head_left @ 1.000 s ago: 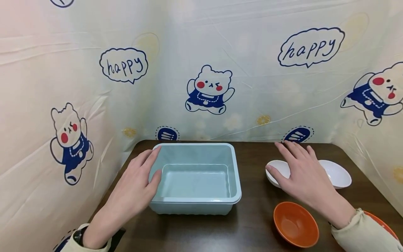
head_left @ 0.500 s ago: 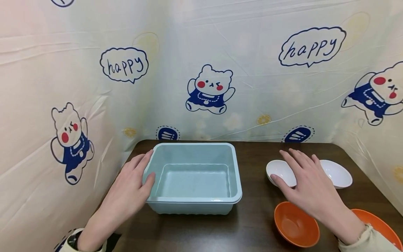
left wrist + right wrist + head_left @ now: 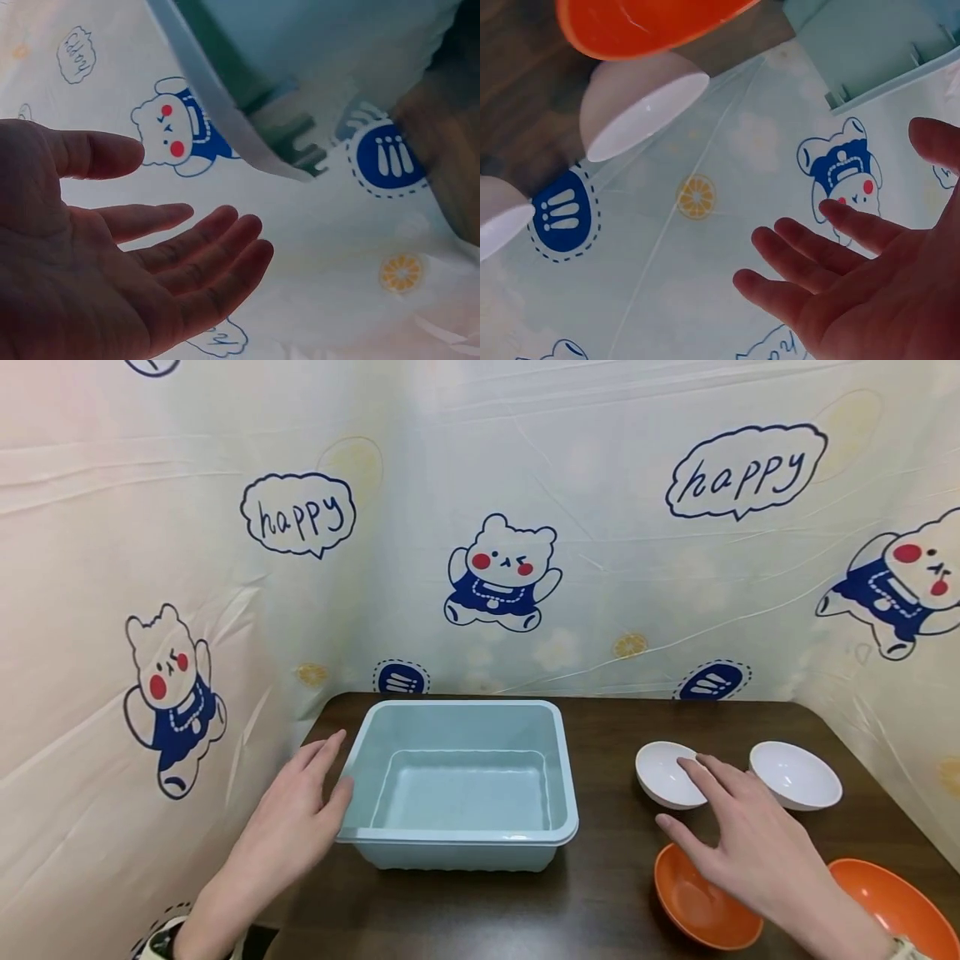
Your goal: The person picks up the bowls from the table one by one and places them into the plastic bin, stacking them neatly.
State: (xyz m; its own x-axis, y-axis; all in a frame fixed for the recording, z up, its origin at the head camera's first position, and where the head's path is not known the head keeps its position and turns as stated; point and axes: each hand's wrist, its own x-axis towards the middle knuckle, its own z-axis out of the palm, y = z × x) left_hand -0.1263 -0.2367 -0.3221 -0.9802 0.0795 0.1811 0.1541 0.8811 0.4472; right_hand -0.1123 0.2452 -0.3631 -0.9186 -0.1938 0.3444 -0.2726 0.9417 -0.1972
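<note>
My left hand (image 3: 288,818) is held up beside the left rim of a pale blue plastic basin (image 3: 465,837), fingers relaxed and apart, nothing in them. The left wrist view shows its palm and loose fingers below the basin's edge (image 3: 225,112). Over on the right, my right hand (image 3: 765,852) hovers with spread fingers above an orange bowl (image 3: 697,902), hiding part of it. Its fingertips overlap the edge of a white bowl (image 3: 667,774) in the head view. In the right wrist view that palm faces up and holds nothing.
A second white bowl (image 3: 795,775) stands at the back right. Another orange bowl (image 3: 892,906) sits at the front right, partly behind my right forearm. Everything stands on a dark brown table (image 3: 600,893), with a printed cloth (image 3: 600,527) hanging behind and at the sides.
My left hand has drawn back leftward from over the basin's rim. The right hand has come down and nearer, from over the white bowls to over the orange bowl.
</note>
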